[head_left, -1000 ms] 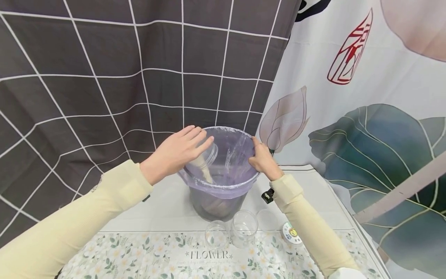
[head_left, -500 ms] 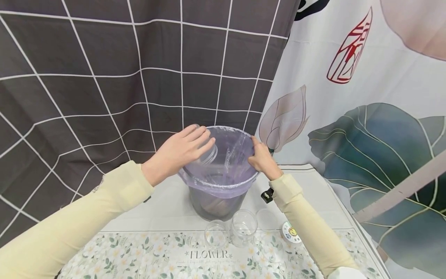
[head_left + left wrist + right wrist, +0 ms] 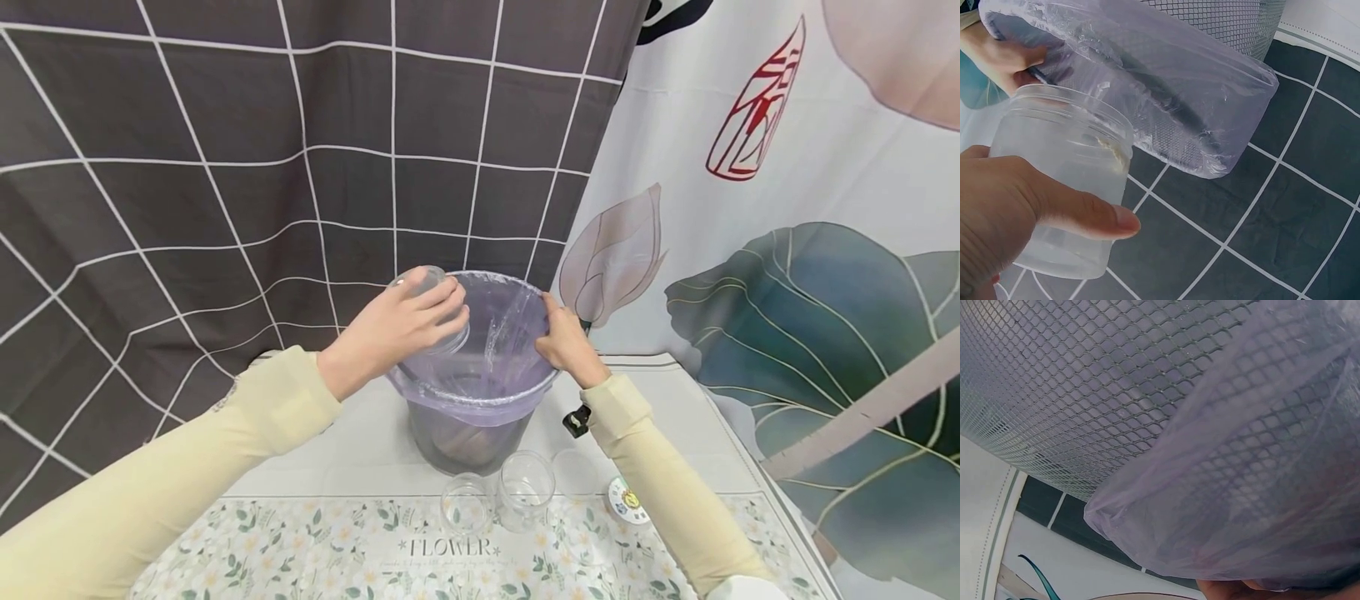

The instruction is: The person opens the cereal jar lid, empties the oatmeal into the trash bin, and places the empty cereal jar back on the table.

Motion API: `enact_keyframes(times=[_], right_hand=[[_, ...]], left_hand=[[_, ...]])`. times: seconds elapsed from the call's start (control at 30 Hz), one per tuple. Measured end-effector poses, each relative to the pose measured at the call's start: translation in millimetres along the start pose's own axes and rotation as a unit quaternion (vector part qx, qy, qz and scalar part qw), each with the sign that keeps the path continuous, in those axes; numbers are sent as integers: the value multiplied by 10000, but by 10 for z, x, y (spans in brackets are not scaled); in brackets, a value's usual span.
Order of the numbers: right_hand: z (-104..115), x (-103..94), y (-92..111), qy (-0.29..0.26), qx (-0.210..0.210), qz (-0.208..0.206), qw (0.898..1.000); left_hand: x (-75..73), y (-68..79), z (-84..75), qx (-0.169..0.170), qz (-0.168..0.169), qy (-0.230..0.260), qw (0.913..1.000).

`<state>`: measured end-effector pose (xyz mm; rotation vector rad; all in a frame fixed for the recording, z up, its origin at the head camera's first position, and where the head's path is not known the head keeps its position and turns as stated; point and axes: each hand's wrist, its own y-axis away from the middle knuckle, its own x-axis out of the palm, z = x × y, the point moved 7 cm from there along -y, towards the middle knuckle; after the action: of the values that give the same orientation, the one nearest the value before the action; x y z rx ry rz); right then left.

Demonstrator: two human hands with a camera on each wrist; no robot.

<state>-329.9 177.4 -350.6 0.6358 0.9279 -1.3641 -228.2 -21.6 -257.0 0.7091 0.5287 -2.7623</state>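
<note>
My left hand (image 3: pixel 393 327) grips a clear plastic jar (image 3: pixel 1060 137) at the left rim of a round mesh waste bin (image 3: pixel 468 442). A purple plastic bag (image 3: pixel 487 410) lines the bin and folds over its rim. In the left wrist view the jar's mouth is uncovered, and a small patch of pale residue (image 3: pixel 1115 155) clings inside near the neck. My right hand (image 3: pixel 566 337) holds the bin's right rim through the bag, thumb inside. The right wrist view shows only part of that hand's fingers (image 3: pixel 1222 589) below the bag.
Two clear jars (image 3: pixel 527 492) stand in front of the bin. A clear disc (image 3: pixel 576 472) and a round white lid with a yellow print (image 3: pixel 628 502) lie to their right. A dark checked curtain (image 3: pixel 337 200) hangs behind.
One second ago pale material was falling from the jar into the bin; that stream is gone now. My left hand has turned and more of the jar shows. The right hand stays put.
</note>
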Motion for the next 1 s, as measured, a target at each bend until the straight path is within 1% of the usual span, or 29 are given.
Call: enact_keyframes(times=[0.17,0.4,0.6,0.77,0.9,1.0], right_hand=[[-8,-2,1,-1,11,24,10000],[-21,15,-4,21,62,90,9999],[-20,28,-7,33,33,86,10000],[-9,25,2,42,-18,35,10000],[-7,14,2,57,-20,-4,10000],[-9,6,1,74,-21,-21,10000]], left_hand=[[-15,-8,-23,5,2,-251,9997],[27,-40,-39,359,339,-718,9962],[10,-84,-109,720,123,-977,9925],[39,-118,-172,1094,188,-1269,9857],[67,-139,-211,1394,372,-1557,9772],[80,-157,-234,1541,476,-1738,9715]])
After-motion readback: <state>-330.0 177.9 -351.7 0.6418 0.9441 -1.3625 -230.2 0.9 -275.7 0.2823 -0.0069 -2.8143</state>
